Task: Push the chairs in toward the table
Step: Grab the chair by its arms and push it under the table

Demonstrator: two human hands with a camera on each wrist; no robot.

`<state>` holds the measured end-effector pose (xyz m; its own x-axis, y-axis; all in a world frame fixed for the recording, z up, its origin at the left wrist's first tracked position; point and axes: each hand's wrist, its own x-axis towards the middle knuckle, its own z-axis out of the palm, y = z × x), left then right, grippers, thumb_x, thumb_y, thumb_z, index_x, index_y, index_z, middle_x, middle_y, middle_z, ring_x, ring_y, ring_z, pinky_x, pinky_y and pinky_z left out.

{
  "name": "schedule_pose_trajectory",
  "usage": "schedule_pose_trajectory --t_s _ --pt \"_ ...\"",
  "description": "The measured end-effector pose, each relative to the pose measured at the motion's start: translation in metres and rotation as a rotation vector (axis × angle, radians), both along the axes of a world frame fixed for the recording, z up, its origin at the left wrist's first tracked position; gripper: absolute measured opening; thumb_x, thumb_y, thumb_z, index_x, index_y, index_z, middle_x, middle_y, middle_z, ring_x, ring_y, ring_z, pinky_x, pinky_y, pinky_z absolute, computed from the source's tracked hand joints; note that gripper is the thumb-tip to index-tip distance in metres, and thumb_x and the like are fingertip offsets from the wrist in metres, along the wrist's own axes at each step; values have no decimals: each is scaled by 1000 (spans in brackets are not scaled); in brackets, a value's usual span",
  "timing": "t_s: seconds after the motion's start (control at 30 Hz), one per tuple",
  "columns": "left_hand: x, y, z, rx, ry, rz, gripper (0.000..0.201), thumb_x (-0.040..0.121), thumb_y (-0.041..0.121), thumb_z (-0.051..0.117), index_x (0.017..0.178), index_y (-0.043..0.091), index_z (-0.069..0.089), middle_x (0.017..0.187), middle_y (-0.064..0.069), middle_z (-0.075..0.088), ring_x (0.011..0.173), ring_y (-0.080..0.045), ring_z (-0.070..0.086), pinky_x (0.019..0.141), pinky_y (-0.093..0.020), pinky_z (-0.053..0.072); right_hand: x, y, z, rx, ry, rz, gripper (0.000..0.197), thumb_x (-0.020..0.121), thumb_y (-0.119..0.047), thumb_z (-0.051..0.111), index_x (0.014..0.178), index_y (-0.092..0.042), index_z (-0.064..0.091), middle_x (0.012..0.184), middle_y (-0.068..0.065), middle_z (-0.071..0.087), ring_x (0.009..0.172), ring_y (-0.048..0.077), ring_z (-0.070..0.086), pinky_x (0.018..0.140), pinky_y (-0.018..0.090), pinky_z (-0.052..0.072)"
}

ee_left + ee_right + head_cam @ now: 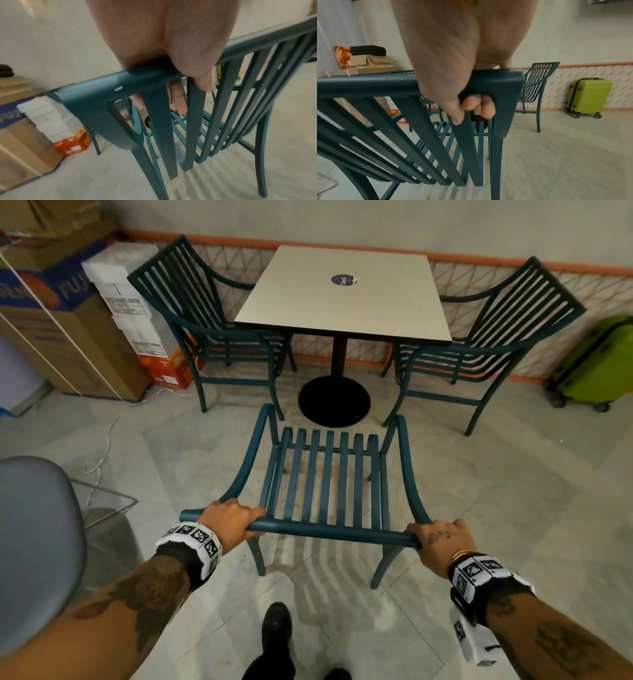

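Left hand (230,517) and right hand (440,534) each wrap the top rail of the near teal chair (325,474) (seat short of the table (274,313)), a symmetric hold for pushing straight.

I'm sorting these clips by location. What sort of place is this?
Probably a small café or canteen seating corner that doubles as storage. A square pedestal table has matching teal slatted chairs around it, while stacked cardboard boxes and a green suitcase stand along the wall.
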<state>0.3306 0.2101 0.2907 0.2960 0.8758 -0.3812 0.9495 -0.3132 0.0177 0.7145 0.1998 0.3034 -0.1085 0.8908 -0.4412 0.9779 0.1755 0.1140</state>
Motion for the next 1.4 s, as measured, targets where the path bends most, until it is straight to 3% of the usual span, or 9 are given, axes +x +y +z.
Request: schedule_pose_trajectory --t_s 0.17,0.3,0.4,0.53,0.67,0.8,1.1,1.27,1.4 --pt "0 26 4 -5 12 -5 24 95 48 43 114 36 50 99 2 65 93 -19 57 75 -35 45 -1 19 -5 35 40 -39 26 95 -17 43 111 -36 53 88 -5 62 90 23 65 90 44 35" --pt "0 78 10 3 25 -5 21 95 46 45 109 32 52 88 4 58 81 -17 51 70 -32 41 -3 66 -2 54 33 -44 24 96 -19 41 109 -37 52 81 -6 57 86 22 64 88 43 33" --pt "-2 125 10 -4 29 -18 21 94 47 45 107 32 52 91 2 63 86 -21 58 69 -33 42 -6 108 -4 59 -1 -58 23 96 -20 40 108 -37 52 84 -6 59 86 23 65 88 43 33" --pt "-7 189 12 1 0 -15 15 94 44 46 102 33 52 80 6 57 76 -20 53 66 -34 44 -11 169 1 37 -32 -94 23 95 -23 41 108 -38 52 85 -6 58 86 24 65 89 44 33" --pt "-7 245 11 42 8 -56 20 95 44 43 109 34 51 93 0 66 87 -23 60 65 -33 39 -15 224 6 30 -48 -140 23 97 -24 43 111 -39 53 90 -6 61 88 24 65 91 46 32" --pt "-10 280 4 28 -8 -64 22 95 45 43 110 33 53 93 0 65 81 -20 52 65 -34 39 -21 257 2 15 -55 -186 26 97 -23 44 114 -39 55 99 -3 67 90 24 65 95 49 32" --pt "-12 295 2 -29 -55 6 18 93 45 47 105 34 57 85 3 57 78 -18 51 67 -34 39 -35 277 0 -28 -110 -233 26 95 -22 46 114 -37 56 104 -3 65 94 23 65 100 52 30" --pt "-8 285 3 -45 -60 11 17 94 41 49 106 34 59 84 4 58 78 -18 53 65 -32 39 -28 270 -3 -87 -70 -239 21 95 -20 49 107 -35 59 92 -5 60 79 21 55 103 57 29" --pt "-9 272 -2 -44 -85 -7 19 93 41 50 109 35 59 80 8 55 76 -16 53 63 -30 37 -23 257 -6 -78 -61 -221 19 94 -22 51 106 -34 59 92 -5 62 82 21 58 101 55 32"
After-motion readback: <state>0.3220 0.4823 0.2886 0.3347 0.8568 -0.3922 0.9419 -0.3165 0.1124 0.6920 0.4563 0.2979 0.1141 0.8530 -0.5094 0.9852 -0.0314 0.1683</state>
